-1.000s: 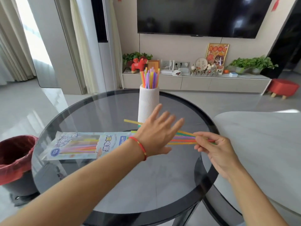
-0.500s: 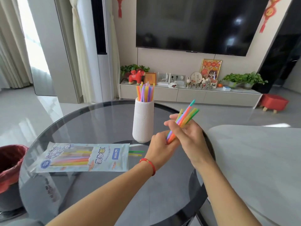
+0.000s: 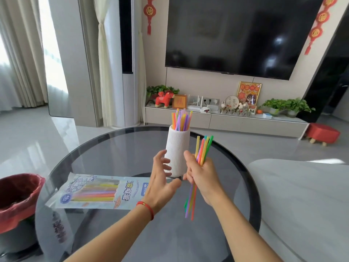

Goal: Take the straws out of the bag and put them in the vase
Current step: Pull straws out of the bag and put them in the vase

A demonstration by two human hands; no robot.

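Note:
A white ribbed vase stands upright on the round glass table with several coloured straws sticking out of its top. My right hand is shut on a bunch of colourful straws, held nearly upright just right of the vase. My left hand is open with fingers spread, in front of the vase's left side and holding nothing. The straw bag lies flat on the table to the left, with several straws still inside.
A bin with a red liner stands on the floor at the left, below the table edge. A pale grey rounded surface lies close on the right. A TV cabinet with ornaments and plants runs along the far wall.
My right hand lifted the straws off the table and turned them from lying flat to nearly upright beside the vase. My left hand let go of the bunch and opened. The view tilted up.

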